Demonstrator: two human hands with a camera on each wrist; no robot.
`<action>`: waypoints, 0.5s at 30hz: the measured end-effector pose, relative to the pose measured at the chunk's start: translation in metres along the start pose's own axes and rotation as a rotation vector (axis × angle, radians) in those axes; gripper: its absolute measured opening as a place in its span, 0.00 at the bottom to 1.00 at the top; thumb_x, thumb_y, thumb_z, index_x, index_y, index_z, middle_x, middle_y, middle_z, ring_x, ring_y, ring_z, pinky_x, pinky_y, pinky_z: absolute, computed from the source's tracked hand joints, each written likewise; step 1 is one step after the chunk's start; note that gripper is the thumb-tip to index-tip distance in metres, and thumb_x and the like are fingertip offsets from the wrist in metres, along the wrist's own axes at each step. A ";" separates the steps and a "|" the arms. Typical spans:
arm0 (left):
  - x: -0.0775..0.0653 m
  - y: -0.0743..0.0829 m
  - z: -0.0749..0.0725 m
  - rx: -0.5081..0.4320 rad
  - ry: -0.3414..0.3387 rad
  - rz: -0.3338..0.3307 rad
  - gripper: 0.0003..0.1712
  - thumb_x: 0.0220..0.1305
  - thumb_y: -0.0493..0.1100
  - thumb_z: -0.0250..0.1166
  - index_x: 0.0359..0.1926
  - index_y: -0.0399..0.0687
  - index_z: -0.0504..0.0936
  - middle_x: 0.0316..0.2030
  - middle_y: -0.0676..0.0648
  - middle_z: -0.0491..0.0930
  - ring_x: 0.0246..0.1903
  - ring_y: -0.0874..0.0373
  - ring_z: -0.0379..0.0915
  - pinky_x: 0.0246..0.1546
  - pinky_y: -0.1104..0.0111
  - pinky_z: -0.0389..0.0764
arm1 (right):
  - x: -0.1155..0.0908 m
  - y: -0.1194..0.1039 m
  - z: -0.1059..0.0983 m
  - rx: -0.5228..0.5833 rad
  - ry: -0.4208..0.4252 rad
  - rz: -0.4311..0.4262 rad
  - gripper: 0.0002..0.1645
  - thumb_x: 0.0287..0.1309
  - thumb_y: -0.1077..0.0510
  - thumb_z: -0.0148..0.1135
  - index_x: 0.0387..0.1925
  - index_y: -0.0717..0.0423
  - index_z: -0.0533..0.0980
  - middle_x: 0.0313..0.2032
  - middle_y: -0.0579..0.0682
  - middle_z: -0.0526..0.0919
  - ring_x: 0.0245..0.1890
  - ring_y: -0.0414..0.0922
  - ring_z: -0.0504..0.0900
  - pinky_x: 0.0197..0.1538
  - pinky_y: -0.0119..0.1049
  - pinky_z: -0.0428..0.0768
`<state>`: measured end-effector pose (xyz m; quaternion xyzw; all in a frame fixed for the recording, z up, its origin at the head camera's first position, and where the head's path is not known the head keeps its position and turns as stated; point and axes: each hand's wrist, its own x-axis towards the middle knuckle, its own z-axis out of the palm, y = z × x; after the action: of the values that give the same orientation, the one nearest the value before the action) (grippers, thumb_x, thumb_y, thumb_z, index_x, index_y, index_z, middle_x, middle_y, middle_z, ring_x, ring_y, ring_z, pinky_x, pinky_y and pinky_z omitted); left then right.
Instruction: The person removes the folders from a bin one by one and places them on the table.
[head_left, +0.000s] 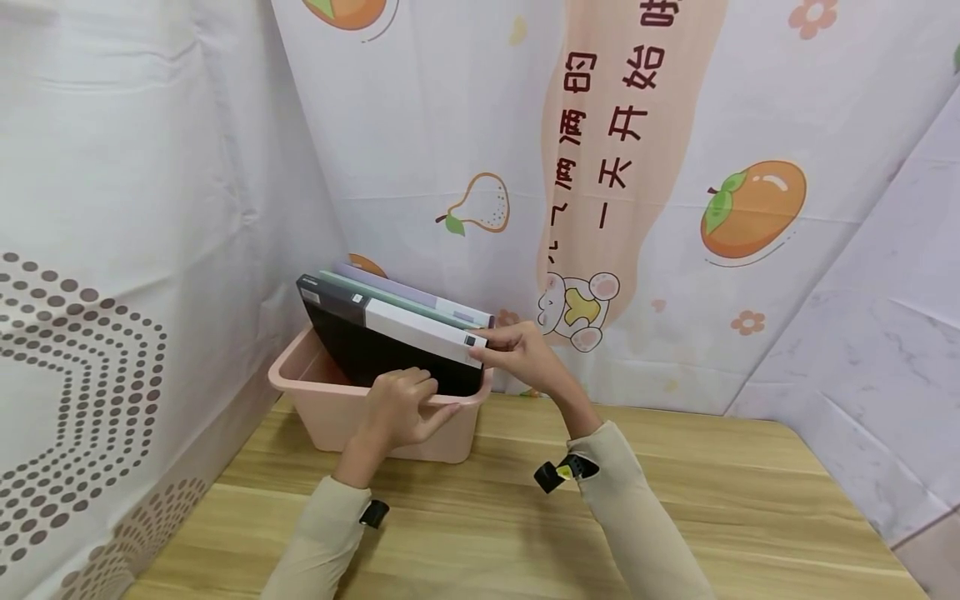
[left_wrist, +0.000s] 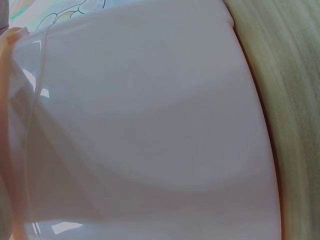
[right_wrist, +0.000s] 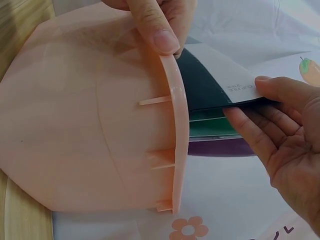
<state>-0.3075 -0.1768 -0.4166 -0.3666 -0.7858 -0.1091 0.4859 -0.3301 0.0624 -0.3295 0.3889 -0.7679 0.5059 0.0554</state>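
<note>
A pink plastic bin [head_left: 337, 425] stands on the table, with folders tilted up out of its top. My left hand [head_left: 401, 408] grips the bin's front rim, thumb outside and fingers over the inner side. Between thumb and fingers, my right hand [head_left: 525, 358] pinches the lower right end of a black file folder [head_left: 360, 342] with a white label along its spine. In the right wrist view that hand [right_wrist: 285, 130] holds the folder's corner just beyond the bin's rim [right_wrist: 179, 125]. Behind it lean a green folder [right_wrist: 212, 126] and a purple folder [right_wrist: 220, 147].
The wood-grain table [head_left: 465, 533] reaches forward and to the right of the bin. A white printed cloth [head_left: 420, 108] hangs close behind it, and another patterned cloth [head_left: 150, 208] is at the left. The left wrist view is mostly filled by the bin's wall [left_wrist: 150, 125].
</note>
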 end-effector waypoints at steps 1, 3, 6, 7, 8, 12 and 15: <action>0.000 0.000 0.000 0.004 -0.002 -0.002 0.39 0.74 0.70 0.46 0.16 0.48 0.75 0.14 0.52 0.67 0.16 0.64 0.59 0.16 0.74 0.60 | 0.000 0.000 0.000 0.006 0.001 0.000 0.16 0.63 0.63 0.68 0.52 0.60 0.85 0.17 0.47 0.80 0.15 0.34 0.60 0.20 0.29 0.60; -0.001 0.000 0.001 0.009 -0.004 -0.004 0.39 0.74 0.70 0.45 0.15 0.48 0.74 0.14 0.53 0.67 0.16 0.64 0.59 0.16 0.74 0.59 | 0.000 0.000 -0.001 0.016 0.004 -0.008 0.16 0.63 0.64 0.68 0.52 0.60 0.84 0.21 0.53 0.84 0.16 0.34 0.61 0.21 0.28 0.60; -0.001 0.000 0.002 0.010 -0.001 -0.005 0.39 0.74 0.69 0.45 0.15 0.49 0.73 0.14 0.53 0.67 0.16 0.64 0.58 0.16 0.74 0.59 | 0.000 -0.002 -0.002 0.033 0.016 -0.016 0.16 0.63 0.65 0.67 0.52 0.62 0.84 0.28 0.61 0.88 0.17 0.35 0.65 0.22 0.29 0.61; -0.001 0.000 0.002 0.011 -0.001 -0.004 0.39 0.74 0.69 0.45 0.15 0.49 0.73 0.14 0.53 0.67 0.16 0.64 0.58 0.16 0.74 0.59 | 0.000 -0.002 -0.003 0.039 0.019 -0.018 0.16 0.63 0.66 0.67 0.52 0.63 0.84 0.29 0.62 0.88 0.18 0.35 0.66 0.22 0.29 0.61; -0.001 0.000 0.002 0.010 0.001 -0.003 0.38 0.74 0.69 0.45 0.14 0.49 0.72 0.14 0.53 0.67 0.16 0.65 0.58 0.16 0.74 0.59 | 0.000 -0.003 -0.003 0.039 0.024 -0.021 0.16 0.62 0.66 0.68 0.52 0.63 0.84 0.32 0.62 0.89 0.19 0.35 0.68 0.22 0.29 0.62; -0.001 0.001 0.003 0.014 0.002 -0.003 0.38 0.74 0.70 0.45 0.14 0.50 0.72 0.14 0.54 0.67 0.16 0.65 0.58 0.16 0.74 0.59 | 0.001 -0.006 -0.004 0.027 0.042 -0.027 0.15 0.61 0.65 0.69 0.50 0.62 0.85 0.37 0.60 0.89 0.24 0.37 0.72 0.24 0.28 0.66; -0.001 0.001 0.002 0.017 0.003 -0.005 0.39 0.74 0.70 0.45 0.14 0.50 0.72 0.14 0.53 0.68 0.16 0.64 0.59 0.16 0.74 0.60 | 0.002 -0.007 -0.005 0.011 0.057 -0.035 0.15 0.61 0.65 0.69 0.49 0.63 0.85 0.37 0.59 0.88 0.26 0.38 0.71 0.25 0.28 0.67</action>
<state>-0.3085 -0.1756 -0.4187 -0.3603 -0.7870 -0.1045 0.4898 -0.3285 0.0640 -0.3208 0.3882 -0.7564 0.5198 0.0840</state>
